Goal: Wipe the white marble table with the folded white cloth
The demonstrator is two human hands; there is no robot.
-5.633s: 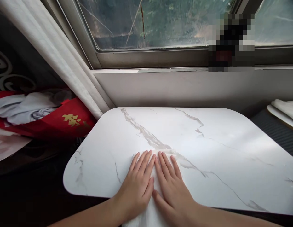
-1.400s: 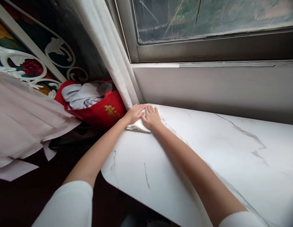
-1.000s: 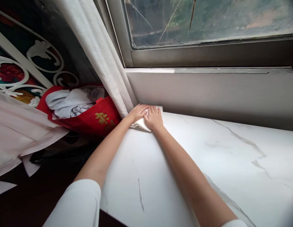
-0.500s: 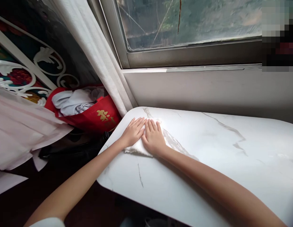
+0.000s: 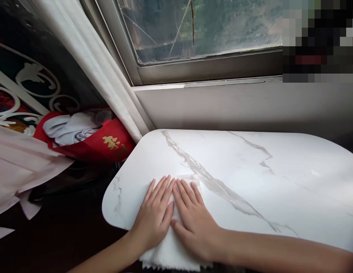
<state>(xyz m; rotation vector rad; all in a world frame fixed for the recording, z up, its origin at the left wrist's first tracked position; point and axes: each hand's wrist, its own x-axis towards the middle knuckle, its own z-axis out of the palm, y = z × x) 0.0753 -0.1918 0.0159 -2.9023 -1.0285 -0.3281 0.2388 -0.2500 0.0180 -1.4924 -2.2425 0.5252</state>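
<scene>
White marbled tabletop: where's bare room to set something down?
Free: the tabletop between the right forearm and the pale wall; a smaller patch left of the left hand. Crowded: the near edge, where that and the right hand rest on a white cloth.

Your fingers (image 5: 163, 187) hide part of the white cloth (image 5: 172, 254). The right edge cuts off the surface (image 5: 279, 189) and your right forearm (image 5: 267, 244); the top edge crops the window (image 5: 216, 26), and a pixelated block (image 5: 320, 41) masks the upper-right corner. Below the surface it is too dark for you to tell
</scene>
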